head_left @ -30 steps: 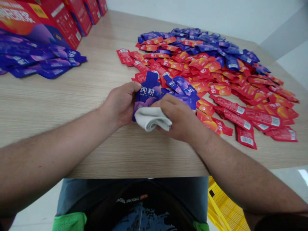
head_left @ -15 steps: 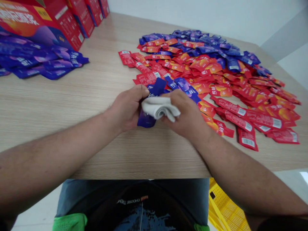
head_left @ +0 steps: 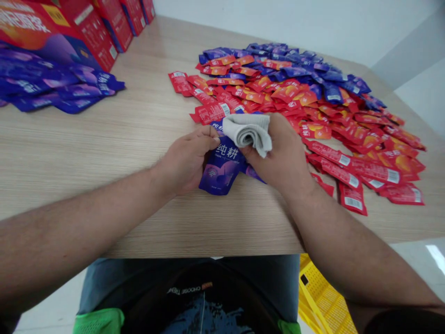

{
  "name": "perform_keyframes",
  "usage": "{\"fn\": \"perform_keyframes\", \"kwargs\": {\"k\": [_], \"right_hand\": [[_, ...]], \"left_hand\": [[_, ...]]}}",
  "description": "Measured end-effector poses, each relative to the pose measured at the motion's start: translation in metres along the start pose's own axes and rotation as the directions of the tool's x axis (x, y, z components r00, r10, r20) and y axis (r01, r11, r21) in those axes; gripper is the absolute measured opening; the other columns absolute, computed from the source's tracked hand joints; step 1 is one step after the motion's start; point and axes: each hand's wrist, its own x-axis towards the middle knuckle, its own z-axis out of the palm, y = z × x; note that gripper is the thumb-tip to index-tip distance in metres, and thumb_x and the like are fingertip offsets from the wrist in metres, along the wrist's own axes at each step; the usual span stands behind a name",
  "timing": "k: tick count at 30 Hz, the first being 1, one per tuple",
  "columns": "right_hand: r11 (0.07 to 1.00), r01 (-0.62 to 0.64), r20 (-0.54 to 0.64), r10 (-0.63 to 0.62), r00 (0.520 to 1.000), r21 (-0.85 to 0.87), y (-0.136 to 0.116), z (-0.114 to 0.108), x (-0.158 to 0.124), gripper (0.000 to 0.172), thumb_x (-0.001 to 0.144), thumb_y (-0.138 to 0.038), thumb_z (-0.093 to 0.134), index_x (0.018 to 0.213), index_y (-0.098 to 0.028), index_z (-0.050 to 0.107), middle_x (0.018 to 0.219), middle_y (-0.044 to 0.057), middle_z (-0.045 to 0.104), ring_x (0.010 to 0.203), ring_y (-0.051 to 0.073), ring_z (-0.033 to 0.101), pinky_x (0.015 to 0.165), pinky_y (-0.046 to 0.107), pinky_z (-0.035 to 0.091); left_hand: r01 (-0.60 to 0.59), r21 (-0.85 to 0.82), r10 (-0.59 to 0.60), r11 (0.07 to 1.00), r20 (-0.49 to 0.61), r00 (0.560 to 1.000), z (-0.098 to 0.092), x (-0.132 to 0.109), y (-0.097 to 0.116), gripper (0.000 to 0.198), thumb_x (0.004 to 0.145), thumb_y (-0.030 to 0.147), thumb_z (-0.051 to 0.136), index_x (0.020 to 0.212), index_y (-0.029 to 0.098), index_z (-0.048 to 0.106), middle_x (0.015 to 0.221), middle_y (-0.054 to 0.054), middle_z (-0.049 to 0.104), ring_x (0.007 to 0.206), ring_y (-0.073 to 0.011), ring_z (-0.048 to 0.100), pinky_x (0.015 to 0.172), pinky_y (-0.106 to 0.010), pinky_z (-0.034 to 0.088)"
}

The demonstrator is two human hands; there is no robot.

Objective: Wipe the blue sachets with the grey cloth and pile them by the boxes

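My left hand (head_left: 184,160) pinches a blue sachet (head_left: 222,167) with white characters, holding it just above the wooden table (head_left: 104,139). My right hand (head_left: 283,155) is closed around a folded white cloth (head_left: 248,131), which rests against the sachet's upper end. Both hands sit at the near edge of a large spread of red and blue sachets (head_left: 313,106).
A pile of blue sachets (head_left: 52,88) lies at the far left, with red and blue boxes (head_left: 69,28) lined up behind it. A yellow crate (head_left: 320,301) stands on the floor below the table's near right edge.
The cloth has moved up along the blue sachet, from its lower end to its top. The sachet's printed face now shows again below the cloth.
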Motion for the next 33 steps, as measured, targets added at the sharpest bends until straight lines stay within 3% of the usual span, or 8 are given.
{"fn": "perform_keyframes", "kwargs": {"k": [3,8,12,15,20,26,33], "right_hand": [[0.996,0.072,-0.021,-0.073,0.997,-0.045,-0.011,-0.001,-0.004,0.032,0.100,-0.053,0.057,0.113,-0.025,0.062,0.100,0.008,0.069,0.100,0.029,0.065,0.084,0.049,0.056],[0.971,0.219,-0.110,-0.229,0.967,-0.093,-0.024,-0.012,-0.005,0.022,0.098,-0.039,0.064,0.111,-0.021,0.066,0.098,0.009,0.072,0.095,0.026,0.066,0.080,0.043,0.056],[0.991,0.074,-0.193,-0.095,0.977,-0.115,-0.014,-0.014,0.002,0.024,0.097,-0.039,0.065,0.115,-0.023,0.068,0.106,0.011,0.073,0.102,0.030,0.068,0.086,0.049,0.057],[0.998,-0.009,-0.104,0.016,0.994,0.061,-0.005,-0.005,0.006,0.025,0.098,-0.042,0.062,0.118,-0.027,0.067,0.115,0.009,0.074,0.109,0.030,0.069,0.093,0.049,0.057],[0.962,-0.012,0.038,0.001,0.999,0.273,-0.014,0.015,-0.006,0.034,0.097,-0.045,0.064,0.125,-0.025,0.066,0.117,0.007,0.075,0.109,0.027,0.071,0.093,0.046,0.059],[0.963,-0.033,0.050,0.020,0.999,0.267,-0.022,0.024,-0.018,0.032,0.094,-0.043,0.067,0.118,-0.022,0.067,0.115,0.010,0.075,0.109,0.029,0.071,0.093,0.046,0.058],[0.989,-0.029,0.019,0.027,0.999,0.146,-0.019,0.018,-0.011,0.029,0.095,-0.043,0.066,0.114,-0.022,0.072,0.114,0.010,0.076,0.105,0.029,0.071,0.089,0.045,0.058]], "left_hand": [[-0.027,0.013,0.027,1.000,-0.021,0.999,-0.003,0.004,-0.003,0.018,0.081,0.005,0.057,0.070,0.019,0.054,0.067,0.000,0.054,0.062,-0.0123,0.053,0.060,-0.023,0.046],[-0.042,0.024,0.042,0.999,-0.032,0.999,-0.006,0.009,-0.003,0.018,0.085,0.007,0.059,0.072,0.019,0.055,0.064,0.001,0.055,0.065,-0.0121,0.055,0.062,-0.021,0.048],[-0.014,-0.059,0.009,0.998,-0.081,0.997,-0.002,0.008,0.008,0.022,0.092,0.007,0.051,0.073,0.018,0.052,0.060,0.003,0.052,0.053,-0.0085,0.050,0.056,-0.020,0.046],[0.047,-0.112,-0.056,0.993,-0.075,0.996,0.000,0.008,0.017,0.016,0.097,0.014,0.049,0.083,0.017,0.057,0.065,0.001,0.059,0.056,-0.0109,0.057,0.061,-0.024,0.053],[0.110,-0.088,-0.112,0.990,-0.027,0.993,-0.006,0.010,0.015,0.016,0.097,0.024,0.053,0.087,0.017,0.063,0.067,-0.002,0.064,0.056,-0.0134,0.059,0.058,-0.027,0.054],[0.029,0.044,-0.027,0.999,-0.041,0.999,-0.010,0.010,-0.006,0.003,0.086,0.018,0.066,0.086,0.020,0.064,0.069,-0.001,0.066,0.065,-0.0145,0.063,0.063,-0.027,0.053],[0.021,0.074,-0.022,0.997,0.006,1.000,-0.006,0.012,-0.005,0.005,0.085,0.019,0.065,0.086,0.019,0.070,0.075,-0.004,0.072,0.077,-0.0204,0.069,0.068,-0.031,0.056]]}}
